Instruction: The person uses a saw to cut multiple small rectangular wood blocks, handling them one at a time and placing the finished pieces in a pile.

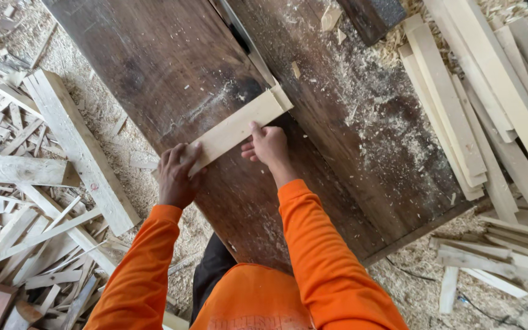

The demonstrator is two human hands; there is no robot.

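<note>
Item: pale wood strip (239,125), frame centre, flat on my dark surface (172,67).
My left hand (177,177) grips its near end; right hand (268,145) presses fingers open on its edge. Plank stack (484,104), right.

A dark, sawdust-strewn wooden table (349,128) is seen running across the middle, with a narrow slot (239,33) cut along it. Pale cut slats (478,104) are stacked to its right, and offcuts and a broad plank (80,150) are scattered over shavings to its left.
</note>
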